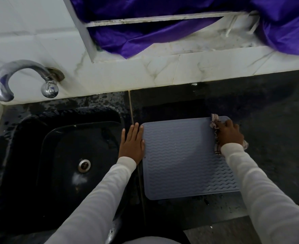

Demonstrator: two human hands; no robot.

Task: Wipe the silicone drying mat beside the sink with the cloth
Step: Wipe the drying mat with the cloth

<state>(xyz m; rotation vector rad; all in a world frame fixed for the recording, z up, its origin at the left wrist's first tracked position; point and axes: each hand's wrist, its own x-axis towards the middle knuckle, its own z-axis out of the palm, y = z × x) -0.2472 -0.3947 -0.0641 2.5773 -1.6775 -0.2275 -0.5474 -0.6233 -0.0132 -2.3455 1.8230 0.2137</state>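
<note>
- So, mat (184, 159) lay flat on the dark surface (268, 120), just right of the sink (57, 155), with a seam line between them.
- Mat was grey-blue with wavy ridges; small specks showed on it.
- Left hand (132, 143) lay flat, fingers straight and close together, pressing on the mat's left edge near the far-left corner; part of the palm sat on the surface beside the mat.
- Right hand (230, 133) had fingers curled round a bunched checked cloth (215, 131), pressing it onto the mat at the far-right corner.
- Cloth stuck out past the fingers at the far side and under the wrist on the near side.
- Both arms wore white sleeves (268, 191).
- Sink was black, with a metal drain (84, 166) in the basin; droplets showed on its rim.
- Curved metal tap (13, 76) came off the white tiled wall (145, 73) above the sink's far-left side.
- Purple fabric (145, 37) hung across the window ledge beyond the wall.
</note>
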